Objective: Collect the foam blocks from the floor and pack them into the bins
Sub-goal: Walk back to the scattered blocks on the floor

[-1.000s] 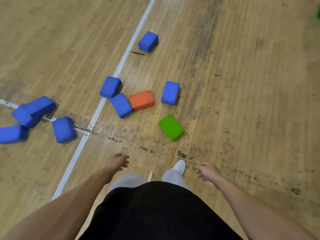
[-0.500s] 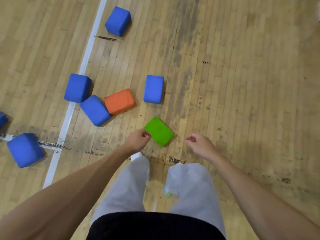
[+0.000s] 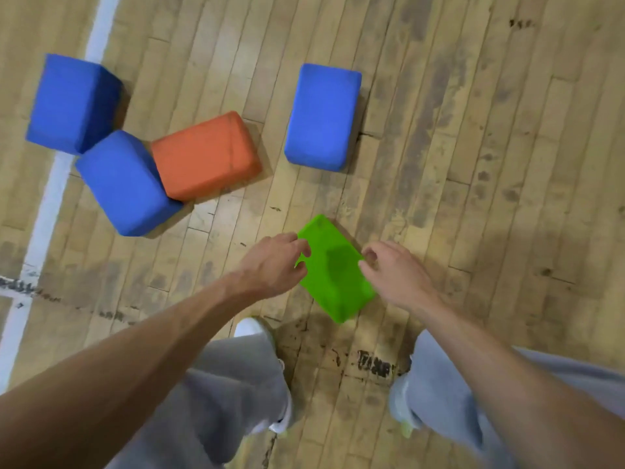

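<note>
While the green block (image 3: pixel 333 269) lies flat on the wooden floor (image 3: pixel 473 164), the left hand (image 3: pixel 272 265) touches its left edge with fingers curled, not yet gripping, and the right hand (image 3: pixel 394 275) hovers at its right edge, fingers loosely spread. Left of and beyond the green block sits the orange block (image 3: pixel 204 154).

green block (image 3: pixel 333 269) | floor | left hand (image 3: pixel 274 264), right hand (image 3: pixel 394 275) flank it (fingers curled)
</note>
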